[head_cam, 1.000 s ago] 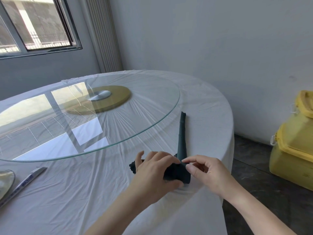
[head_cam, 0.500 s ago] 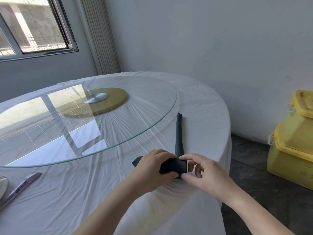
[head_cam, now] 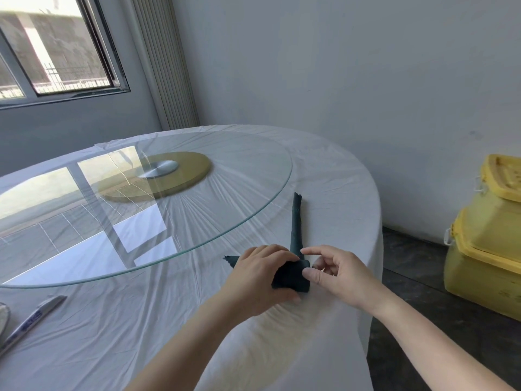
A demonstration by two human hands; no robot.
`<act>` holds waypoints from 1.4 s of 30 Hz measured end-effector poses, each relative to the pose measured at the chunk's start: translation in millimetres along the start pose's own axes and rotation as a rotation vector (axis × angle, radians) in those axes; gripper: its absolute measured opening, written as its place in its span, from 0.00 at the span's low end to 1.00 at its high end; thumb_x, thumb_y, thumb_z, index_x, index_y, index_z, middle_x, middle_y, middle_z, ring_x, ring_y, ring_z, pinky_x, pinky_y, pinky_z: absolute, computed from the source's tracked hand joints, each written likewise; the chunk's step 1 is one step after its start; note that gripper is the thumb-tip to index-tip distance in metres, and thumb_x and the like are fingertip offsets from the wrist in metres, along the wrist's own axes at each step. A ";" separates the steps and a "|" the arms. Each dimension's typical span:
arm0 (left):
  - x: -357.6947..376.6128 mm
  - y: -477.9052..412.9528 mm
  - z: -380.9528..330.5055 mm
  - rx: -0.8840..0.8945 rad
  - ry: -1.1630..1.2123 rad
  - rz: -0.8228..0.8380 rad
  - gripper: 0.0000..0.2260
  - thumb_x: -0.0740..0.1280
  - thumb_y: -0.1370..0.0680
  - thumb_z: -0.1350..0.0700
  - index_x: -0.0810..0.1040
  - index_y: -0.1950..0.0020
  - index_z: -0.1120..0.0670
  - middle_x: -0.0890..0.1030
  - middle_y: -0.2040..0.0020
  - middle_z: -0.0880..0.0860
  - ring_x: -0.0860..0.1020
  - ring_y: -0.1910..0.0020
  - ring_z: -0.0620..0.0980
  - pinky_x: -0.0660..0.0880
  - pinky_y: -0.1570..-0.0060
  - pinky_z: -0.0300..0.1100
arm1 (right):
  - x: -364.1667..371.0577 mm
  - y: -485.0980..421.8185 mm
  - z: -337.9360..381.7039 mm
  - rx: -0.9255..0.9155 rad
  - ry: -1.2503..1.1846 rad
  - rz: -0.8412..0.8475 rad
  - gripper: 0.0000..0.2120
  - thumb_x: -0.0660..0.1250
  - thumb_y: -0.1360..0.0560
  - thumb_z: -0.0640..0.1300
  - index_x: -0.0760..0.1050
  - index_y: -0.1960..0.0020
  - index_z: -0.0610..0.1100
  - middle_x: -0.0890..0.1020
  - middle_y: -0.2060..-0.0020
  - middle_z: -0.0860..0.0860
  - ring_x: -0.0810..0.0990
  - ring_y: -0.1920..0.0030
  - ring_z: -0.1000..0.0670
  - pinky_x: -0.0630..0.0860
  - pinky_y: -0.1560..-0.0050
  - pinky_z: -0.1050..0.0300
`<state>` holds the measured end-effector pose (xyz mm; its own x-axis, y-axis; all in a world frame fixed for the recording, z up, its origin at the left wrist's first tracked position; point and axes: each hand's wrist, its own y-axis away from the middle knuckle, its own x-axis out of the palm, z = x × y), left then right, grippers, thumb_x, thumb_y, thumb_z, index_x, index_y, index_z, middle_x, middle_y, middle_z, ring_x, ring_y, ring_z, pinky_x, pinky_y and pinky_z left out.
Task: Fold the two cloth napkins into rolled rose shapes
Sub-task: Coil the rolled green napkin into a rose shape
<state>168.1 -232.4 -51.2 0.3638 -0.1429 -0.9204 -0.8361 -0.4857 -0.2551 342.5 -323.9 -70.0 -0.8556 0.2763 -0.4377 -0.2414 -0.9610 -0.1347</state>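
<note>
A dark green cloth napkin (head_cam: 296, 227) lies on the white tablecloth (head_cam: 197, 328) near the table's right edge. Its near end is wound into a thick roll and a long thin tail runs away from me toward the glass turntable (head_cam: 169, 210). My left hand (head_cam: 262, 280) grips the roll from the left, fingers curled over its top. My right hand (head_cam: 335, 273) pinches the roll's right end between thumb and forefinger. A small corner of the cloth pokes out to the left of my left hand. Only this one napkin is in view.
The round glass turntable sits on a gold base (head_cam: 158, 176) at the table's centre. A wrapped utensil packet (head_cam: 31, 320) lies at the left, beside a dish edge. Two stacked yellow plastic bins (head_cam: 487, 238) stand on the floor at right. Walls and a window are behind.
The roll at the napkin's near end has grown thicker as my hands wound it. My right thumb and forefinger have closed onto its right end. My view shifted slightly.
</note>
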 end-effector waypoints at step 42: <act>-1.5 40.7 -3.9 0.117 -0.075 -0.222 0.08 0.64 0.28 0.46 0.73 0.51 0.45 0.75 0.52 0.41 0.71 0.51 0.42 0.73 0.50 0.40 | 9.5 9.7 10.0 -0.010 0.049 -0.010 0.06 0.68 0.27 0.52 0.74 0.52 0.52 0.71 0.77 0.52 0.69 0.72 0.54 0.68 0.65 0.58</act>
<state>135.1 -255.3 -59.1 0.5159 0.0227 -0.8563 -0.7824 -0.3947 -0.4818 327.4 -330.6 -66.6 -0.8296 0.2861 -0.4794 -0.2450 -0.9582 -0.1479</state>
